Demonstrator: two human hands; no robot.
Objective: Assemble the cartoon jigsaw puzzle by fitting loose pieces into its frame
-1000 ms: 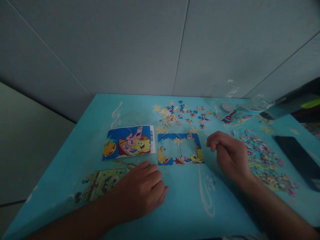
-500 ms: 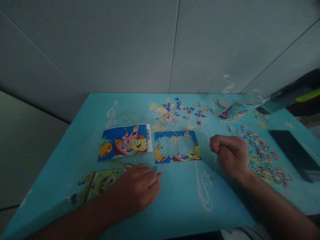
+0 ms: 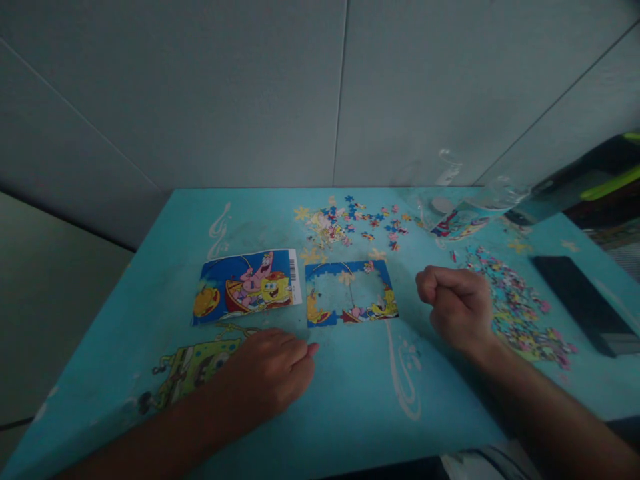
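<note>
Near the front of the table my left hand (image 3: 275, 370) rests palm down with its fingers curled closed; whatever is under them is hidden. To the right, my right hand (image 3: 457, 303) is held in a fist, and its inside cannot be seen. Between and beyond the hands lies a partly joined jigsaw puzzle (image 3: 323, 317), a border frame with an open middle showing the tabletop. Left of it is a picture card (image 3: 250, 283) with the same cartoon scene and a barcode at its right edge. Neither hand touches the puzzle or the card.
Loose puzzle pieces (image 3: 330, 227) are scattered behind the frame. A larger heap of pieces (image 3: 520, 310) spreads right of my right hand, beside a dark phone-like slab (image 3: 580, 297). A clear plastic container (image 3: 470, 217) lies at the back right. The blue table (image 3: 350, 393) meets a wall.
The whole view has shifted slightly left. Both hands keep their closed shapes, and the puzzle, card and loose pieces stay where they were on the table.
</note>
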